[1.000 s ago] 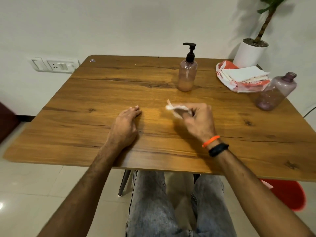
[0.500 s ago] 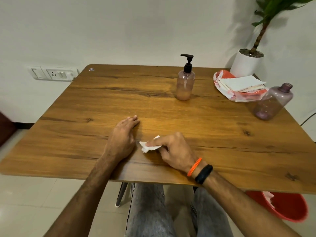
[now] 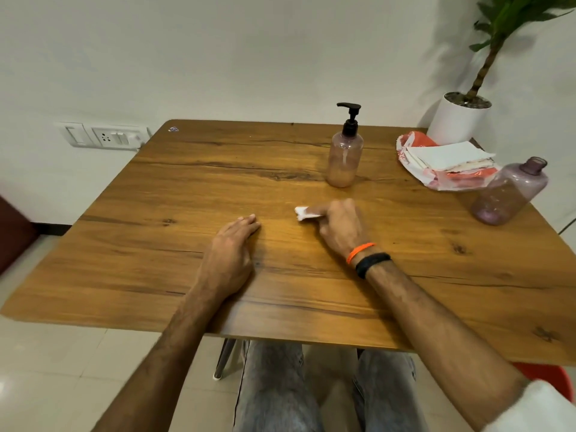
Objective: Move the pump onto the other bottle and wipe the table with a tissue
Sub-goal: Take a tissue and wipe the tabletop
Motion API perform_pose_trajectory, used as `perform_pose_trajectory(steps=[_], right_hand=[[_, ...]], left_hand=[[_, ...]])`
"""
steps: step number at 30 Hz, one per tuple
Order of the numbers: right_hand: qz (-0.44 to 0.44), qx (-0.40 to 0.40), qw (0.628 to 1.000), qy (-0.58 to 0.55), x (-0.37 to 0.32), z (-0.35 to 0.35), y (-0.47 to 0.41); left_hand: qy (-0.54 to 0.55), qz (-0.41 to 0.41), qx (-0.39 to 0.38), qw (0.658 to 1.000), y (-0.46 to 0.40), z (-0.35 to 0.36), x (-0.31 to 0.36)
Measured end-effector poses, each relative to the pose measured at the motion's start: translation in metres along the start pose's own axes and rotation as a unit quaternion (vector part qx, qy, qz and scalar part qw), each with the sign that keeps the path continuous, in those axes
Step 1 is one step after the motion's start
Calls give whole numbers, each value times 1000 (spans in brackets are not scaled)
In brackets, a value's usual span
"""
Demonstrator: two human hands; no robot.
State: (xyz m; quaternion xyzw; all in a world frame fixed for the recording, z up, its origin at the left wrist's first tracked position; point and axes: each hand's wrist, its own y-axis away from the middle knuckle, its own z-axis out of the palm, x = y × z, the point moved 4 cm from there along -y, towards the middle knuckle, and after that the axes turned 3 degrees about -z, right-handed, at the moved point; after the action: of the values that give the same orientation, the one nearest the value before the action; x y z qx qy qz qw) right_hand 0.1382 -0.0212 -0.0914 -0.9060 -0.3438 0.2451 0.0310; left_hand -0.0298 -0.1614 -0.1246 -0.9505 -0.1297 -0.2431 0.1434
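Here the tissue (image 3: 304, 213) sits crumpled into a small white wad under the right hand (image 3: 339, 227), whose fingers curl round it and press it flat to the table (image 3: 156, 244) near the middle. Balled up like that it gives a firm pad to rub with, which suits wiping; only a ragged white corner pokes out on the left of the fingers. The left hand (image 3: 232, 247) lies just beside it, palm down with fingers straight and together, holding nothing; it looks placed there to steady the body while the other arm works.

Beyond the hands stands a pinkish clear bottle (image 3: 344, 160) with the black pump (image 3: 350, 118) screwed on top, upright and well apart from the wiping. Off near the right edge a purple bottle (image 3: 509, 193) stands with its neck bare, so the pump swap appears done and the wiping is the part in hand. Behind that one lies an orange and white packet (image 3: 417, 163) with a stack of white tissues (image 3: 448, 155) resting on it, and a white plant pot (image 3: 456, 120) stands at the far corner.
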Motion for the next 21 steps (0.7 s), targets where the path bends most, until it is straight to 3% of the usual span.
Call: perform_pose_trajectory(steps=[3,5,8,11,13,16,21], right_hand=[[-156,-53,985,-57,-45,13,47],[-188,-61,970,-143,-54,10,56],[-103,67,967,-223,-36,-9,16],[4,126,981,-149,-6,-15,-40],[24,66,996,-51,3,-1,-62],[-17,-9,999,45,-5,18,-68],[-159,-80,984,-22,-50,27,0]], left_hand=[[-6,-2,3,1000,-1,2,1],[-10,-7,1,1000,-1,1,2],[-5,-4,-7,1000,0,0,2],[4,-1,-7,1000,0,-1,2],[8,-1,-7,1000,0,-2,3],[11,0,-8,1000,1,-2,3],[-9,-22,20,1000,1,-1,1]])
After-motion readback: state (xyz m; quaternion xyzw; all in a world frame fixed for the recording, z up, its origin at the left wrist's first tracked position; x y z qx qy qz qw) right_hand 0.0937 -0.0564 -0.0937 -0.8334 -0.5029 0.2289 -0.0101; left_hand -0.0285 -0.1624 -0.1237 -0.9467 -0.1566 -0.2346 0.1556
